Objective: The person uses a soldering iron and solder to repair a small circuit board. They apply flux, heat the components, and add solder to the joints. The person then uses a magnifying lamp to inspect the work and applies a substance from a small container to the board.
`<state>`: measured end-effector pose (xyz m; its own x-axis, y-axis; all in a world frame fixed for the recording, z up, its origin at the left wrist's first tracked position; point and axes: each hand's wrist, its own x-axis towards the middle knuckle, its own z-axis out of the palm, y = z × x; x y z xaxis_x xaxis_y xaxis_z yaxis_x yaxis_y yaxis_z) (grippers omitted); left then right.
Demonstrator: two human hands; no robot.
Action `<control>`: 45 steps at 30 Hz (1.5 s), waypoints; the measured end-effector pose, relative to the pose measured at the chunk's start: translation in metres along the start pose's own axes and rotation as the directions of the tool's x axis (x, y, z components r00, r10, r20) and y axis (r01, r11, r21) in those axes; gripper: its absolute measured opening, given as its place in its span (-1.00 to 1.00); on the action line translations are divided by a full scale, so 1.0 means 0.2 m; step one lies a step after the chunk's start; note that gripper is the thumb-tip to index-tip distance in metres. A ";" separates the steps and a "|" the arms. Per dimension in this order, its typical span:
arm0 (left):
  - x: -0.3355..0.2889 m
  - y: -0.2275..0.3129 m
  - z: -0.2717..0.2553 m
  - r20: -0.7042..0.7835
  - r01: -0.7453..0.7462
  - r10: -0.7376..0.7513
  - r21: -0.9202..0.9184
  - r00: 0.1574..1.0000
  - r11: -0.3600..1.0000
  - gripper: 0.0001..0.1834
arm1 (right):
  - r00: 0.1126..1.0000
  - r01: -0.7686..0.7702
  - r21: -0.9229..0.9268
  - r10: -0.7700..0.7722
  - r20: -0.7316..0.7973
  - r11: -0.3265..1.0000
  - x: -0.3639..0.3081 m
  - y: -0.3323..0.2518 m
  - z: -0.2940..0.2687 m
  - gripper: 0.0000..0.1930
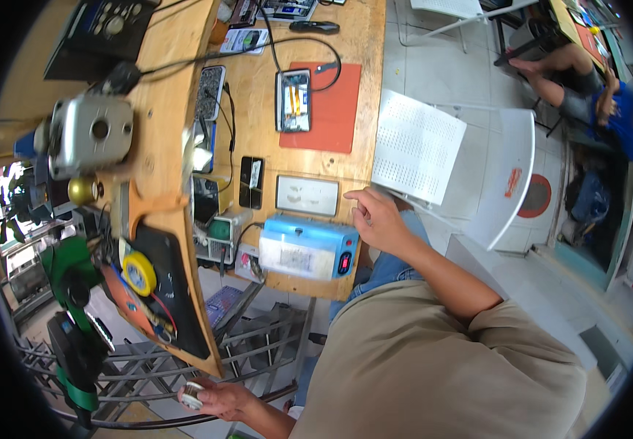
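My left hand (pixel 221 400) is low at the left, beyond the bench's near end, its fingers closed around a small round spool (pixel 192 396) with pale and dark bands. My right hand (pixel 384 219) hovers by the right edge of the wooden bench (pixel 272 150), index finger stretched out, the others loosely curled, nothing visible in it. Nearest to it are a flat grey plate in a dark frame (pixel 307 195) and a blue-and-white box device (pixel 298 249) with a small red display. A black phone (pixel 251 183) lies left of the plate.
An opened device (pixel 293 101) lies on a red mat (pixel 337 110), with a black cable looping over it. At left are a raised wooden shelf (pixel 159 95), a yellow tape roll (pixel 138 274) and a green-and-black machine (pixel 75 293). A white chair (pixel 419 146) stands right; another person (pixel 613 110) sits farther off.
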<state>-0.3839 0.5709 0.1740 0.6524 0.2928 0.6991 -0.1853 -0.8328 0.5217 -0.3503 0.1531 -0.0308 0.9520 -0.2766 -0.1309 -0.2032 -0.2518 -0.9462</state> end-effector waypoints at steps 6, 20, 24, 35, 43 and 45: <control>0.11 0.45 0.57 0.195 -0.118 0.101 0.078 0.976 0.990 -0.39 | 0.979 -0.169 -0.027 0.171 0.113 0.985 0.39 0.36 -0.31 -0.63; 0.29 0.20 0.88 0.141 -0.392 0.374 0.497 0.917 0.774 -0.44 | 0.918 -0.396 0.199 0.385 0.096 0.896 0.69 0.84 -0.58 -0.61; 0.29 0.16 0.82 0.243 -0.429 0.354 0.525 0.903 0.735 -0.48 | 0.918 -0.396 0.214 0.386 0.086 0.893 0.84 0.83 -0.55 -0.59; 0.25 0.25 0.82 0.291 -0.431 0.321 0.537 0.901 0.725 -0.51 | 0.984 0.170 0.025 -0.168 -0.060 0.985 2.02 0.52 -0.40 -0.69; 0.26 0.35 0.92 0.283 -0.467 0.372 0.545 0.884 0.696 -0.44 | 0.987 0.063 -0.681 -0.148 -0.067 0.730 2.99 0.25 -0.06 -0.76; 0.26 0.36 0.93 0.293 -0.500 0.407 0.555 0.865 0.665 -0.47 | 0.982 0.086 -0.722 -0.180 -0.055 0.686 3.04 0.27 -0.04 -0.73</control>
<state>-0.2279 0.4386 0.1570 0.7043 -0.2229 0.6740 -0.0419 -0.9608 -0.2740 0.2149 -0.0364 -0.1582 0.9591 -0.2771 0.0580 -0.2233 -0.8662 -0.4470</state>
